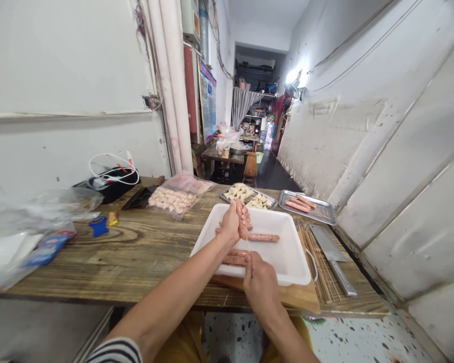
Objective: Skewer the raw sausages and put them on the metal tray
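My left hand [233,222] is wrapped around a sausage [243,229], held over a white plastic tub [289,252]. Below it, my right hand [260,282] pinches a thin wooden skewer [248,245] whose upper end meets the bottom of that sausage. How deep the skewer sits inside cannot be seen. In the tub, another sausage [265,237] lies behind the skewer, and more sausages [234,259] rest near the front wall, partly covered by my right hand. A further one is mostly hidden behind my left hand.
Right of the tub lie many bamboo skewers [320,262] and a cleaver [331,244]. Behind stand a metal tray with sausages [323,214] and a tray of pale triangular pieces [245,194]. A bag of pink pieces [177,199] and a blue plastic item [98,226] are leftward.
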The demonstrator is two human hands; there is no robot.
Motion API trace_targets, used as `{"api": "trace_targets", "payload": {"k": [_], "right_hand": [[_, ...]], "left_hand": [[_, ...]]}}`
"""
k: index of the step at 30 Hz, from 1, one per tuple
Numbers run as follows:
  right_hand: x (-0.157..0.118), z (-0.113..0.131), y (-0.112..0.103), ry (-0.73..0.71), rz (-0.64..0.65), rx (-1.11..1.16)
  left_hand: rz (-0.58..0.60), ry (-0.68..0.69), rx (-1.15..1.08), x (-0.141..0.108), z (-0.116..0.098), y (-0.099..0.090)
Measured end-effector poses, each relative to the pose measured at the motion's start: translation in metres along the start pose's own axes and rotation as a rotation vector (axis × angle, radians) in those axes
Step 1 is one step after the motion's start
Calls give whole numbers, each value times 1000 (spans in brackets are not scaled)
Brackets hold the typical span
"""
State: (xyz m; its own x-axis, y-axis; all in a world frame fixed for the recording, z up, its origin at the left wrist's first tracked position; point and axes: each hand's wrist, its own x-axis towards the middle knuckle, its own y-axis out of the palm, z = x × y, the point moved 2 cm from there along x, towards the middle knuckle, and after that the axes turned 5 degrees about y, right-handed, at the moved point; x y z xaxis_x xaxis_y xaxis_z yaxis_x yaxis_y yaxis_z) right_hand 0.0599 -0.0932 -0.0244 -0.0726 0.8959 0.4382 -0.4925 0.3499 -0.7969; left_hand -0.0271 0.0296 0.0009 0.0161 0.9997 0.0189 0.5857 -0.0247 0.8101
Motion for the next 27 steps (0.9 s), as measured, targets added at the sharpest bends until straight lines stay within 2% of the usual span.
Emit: {"api": "trace_targets", "payload": {"k": [5, 11, 20, 27], "right_hand": [[0, 2, 4, -1, -15, -25], [6, 4, 3, 10, -3, -22], [11, 0, 0, 40, 13, -26], [8, -3, 7, 24, -40, -20]], "left_hand": [[2, 39, -18, 1, -1, 0], [51, 13, -22, 0, 2, -1], [18, -47, 8, -3, 1, 4], [36, -3, 15, -5, 2, 5]]}}
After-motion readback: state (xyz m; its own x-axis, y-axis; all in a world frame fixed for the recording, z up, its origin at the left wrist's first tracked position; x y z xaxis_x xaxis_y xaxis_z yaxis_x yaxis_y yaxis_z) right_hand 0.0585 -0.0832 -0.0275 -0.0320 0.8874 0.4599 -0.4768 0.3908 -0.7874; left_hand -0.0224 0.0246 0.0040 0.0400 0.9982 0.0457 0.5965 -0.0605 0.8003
